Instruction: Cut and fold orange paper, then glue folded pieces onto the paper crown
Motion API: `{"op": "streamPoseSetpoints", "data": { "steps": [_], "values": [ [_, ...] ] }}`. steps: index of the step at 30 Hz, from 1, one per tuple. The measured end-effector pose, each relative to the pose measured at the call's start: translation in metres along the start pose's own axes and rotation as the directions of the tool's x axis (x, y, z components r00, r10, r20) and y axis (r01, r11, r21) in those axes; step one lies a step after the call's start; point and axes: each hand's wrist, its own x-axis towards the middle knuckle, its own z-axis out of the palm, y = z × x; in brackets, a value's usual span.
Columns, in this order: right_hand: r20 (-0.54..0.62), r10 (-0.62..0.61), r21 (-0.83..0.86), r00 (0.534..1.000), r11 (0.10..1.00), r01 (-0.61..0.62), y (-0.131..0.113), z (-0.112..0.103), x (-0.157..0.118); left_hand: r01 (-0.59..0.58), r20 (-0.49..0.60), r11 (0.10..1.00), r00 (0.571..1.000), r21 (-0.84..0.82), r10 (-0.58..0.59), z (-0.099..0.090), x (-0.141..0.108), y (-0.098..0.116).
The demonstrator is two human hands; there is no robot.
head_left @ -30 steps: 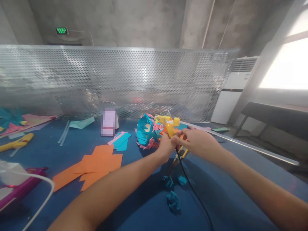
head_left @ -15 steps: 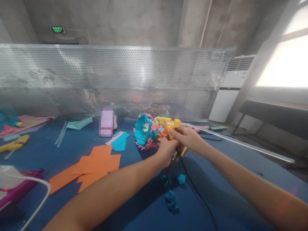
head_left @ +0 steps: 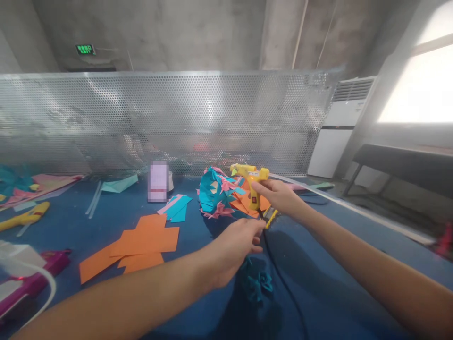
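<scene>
My right hand (head_left: 283, 196) is wrapped round a yellow hot glue gun (head_left: 260, 174), its nozzle pointing left. My left hand (head_left: 235, 250) is lower and nearer, fingers curled together by the gun's black cord (head_left: 274, 264); what they pinch, if anything, I cannot make out. Beyond the hands lies a blue paper ring (head_left: 208, 191) edged with pink folded-paper flowers (head_left: 221, 210). Folded orange paper (head_left: 244, 205) lies beside it, partly behind the gun. Small crumpled teal paper pieces (head_left: 260, 285) are on the table below my left hand.
Orange paper sheets (head_left: 146, 238) and blue strips (head_left: 179, 210) lie left of my arms. A second yellow glue gun (head_left: 26, 217), clear glue sticks (head_left: 94, 200) and a magenta power strip (head_left: 56, 262) with a white cable are farther left. A perforated metal panel (head_left: 170, 113) borders the back.
My left hand has come away from the glue gun, down and towards me. My right hand keeps hold of the gun, now more upright and slightly farther right of the ring.
</scene>
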Motion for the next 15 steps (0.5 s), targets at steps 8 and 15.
{"op": "streamPoseSetpoints", "data": {
  "steps": [8, 15],
  "values": [
    [0.019, 0.046, 0.012, 0.999, 0.999, -0.046, -0.004, -0.003, -0.003, -0.501, -0.524, 0.864, 0.722, 0.055, 0.452, -0.034, 0.036, 0.032],
    [0.023, 0.064, -0.072, 0.998, 0.995, -0.062, -0.005, -0.003, -0.002, -0.356, -0.504, 0.916, 0.834, -0.184, 0.224, -0.076, 0.107, 0.06]
  ]
}}
